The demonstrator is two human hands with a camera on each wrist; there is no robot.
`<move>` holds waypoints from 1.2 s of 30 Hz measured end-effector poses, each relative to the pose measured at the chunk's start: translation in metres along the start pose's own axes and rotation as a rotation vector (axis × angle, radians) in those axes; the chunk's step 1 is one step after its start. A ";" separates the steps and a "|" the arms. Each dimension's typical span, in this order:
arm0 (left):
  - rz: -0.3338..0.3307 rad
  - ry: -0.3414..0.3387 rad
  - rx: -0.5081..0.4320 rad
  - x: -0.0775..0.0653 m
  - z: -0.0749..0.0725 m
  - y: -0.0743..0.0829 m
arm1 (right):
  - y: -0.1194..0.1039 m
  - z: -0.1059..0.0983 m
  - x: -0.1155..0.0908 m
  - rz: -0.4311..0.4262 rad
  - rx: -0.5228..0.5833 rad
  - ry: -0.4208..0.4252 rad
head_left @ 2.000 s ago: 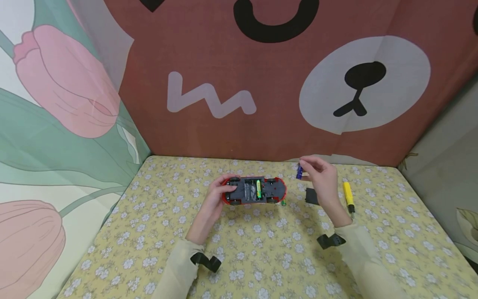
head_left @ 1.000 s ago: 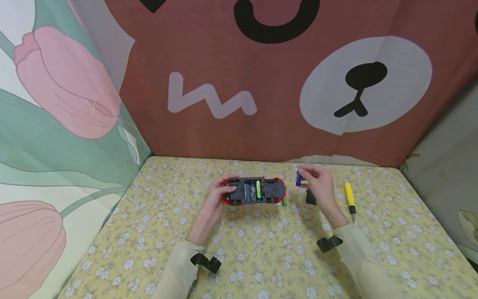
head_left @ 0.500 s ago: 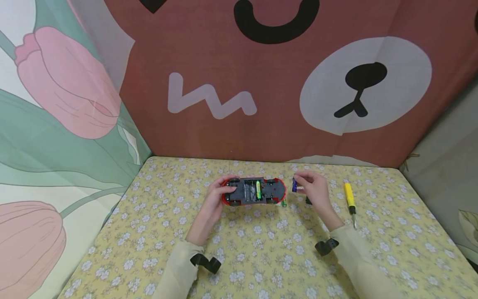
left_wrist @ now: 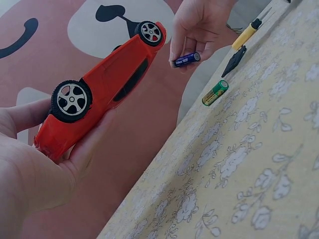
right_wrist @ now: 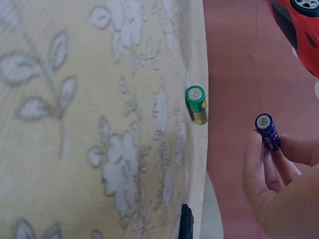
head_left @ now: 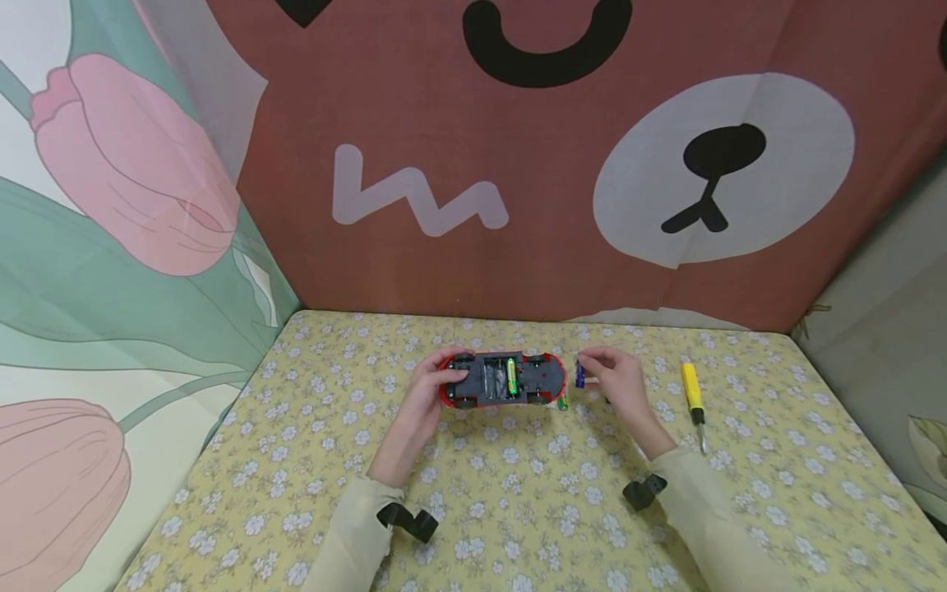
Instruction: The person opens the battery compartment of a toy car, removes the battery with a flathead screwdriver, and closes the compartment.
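My left hand point(head_left: 427, 386) grips the rear or front end of a red toy car point(left_wrist: 107, 89), turned wheels-up so its dark underside faces the head camera. In the underside an uncovered battery compartment point(head_left: 490, 378) shows one green battery point(head_left: 512, 376) at its right side. To the right of the car my right hand point(head_left: 621, 382) pinches a blue-purple battery point(right_wrist: 268, 132) between thumb and fingers, apart from the car. A second green battery point(left_wrist: 215, 92) lies on the table just past the car's right end.
A black battery cover point(left_wrist: 234, 61) lies on the table, mostly hidden behind the right hand in the head view. Farther right lies a yellow-handled screwdriver point(head_left: 692, 390). A floral cloth point(head_left: 510, 510) covers the table, and a printed curtain point(head_left: 414, 271) hangs behind it.
My right hand has moved left and down toward the car with the blue-purple battery, now hiding most of the black cover. My left hand and the car have stayed in place.
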State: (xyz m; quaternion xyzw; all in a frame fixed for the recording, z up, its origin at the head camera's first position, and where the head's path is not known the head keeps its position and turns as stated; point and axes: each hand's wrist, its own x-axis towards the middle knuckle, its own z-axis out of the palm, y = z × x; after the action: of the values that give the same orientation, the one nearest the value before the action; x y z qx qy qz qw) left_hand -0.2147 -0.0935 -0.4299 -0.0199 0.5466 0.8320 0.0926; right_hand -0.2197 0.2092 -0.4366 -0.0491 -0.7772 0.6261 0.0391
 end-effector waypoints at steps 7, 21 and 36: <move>-0.002 0.003 -0.012 0.000 0.000 -0.001 | 0.006 0.000 0.001 0.003 -0.017 -0.005; 0.001 -0.010 -0.002 0.001 -0.001 -0.001 | 0.018 0.003 0.007 0.040 -0.129 -0.041; -0.012 -0.001 -0.006 0.000 0.001 0.000 | 0.018 0.005 0.011 0.182 -0.168 -0.142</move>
State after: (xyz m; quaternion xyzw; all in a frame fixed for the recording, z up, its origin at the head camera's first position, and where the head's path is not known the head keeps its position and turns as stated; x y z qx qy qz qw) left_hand -0.2142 -0.0930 -0.4299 -0.0231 0.5438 0.8332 0.0975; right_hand -0.2306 0.2094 -0.4553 -0.0779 -0.8200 0.5617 -0.0773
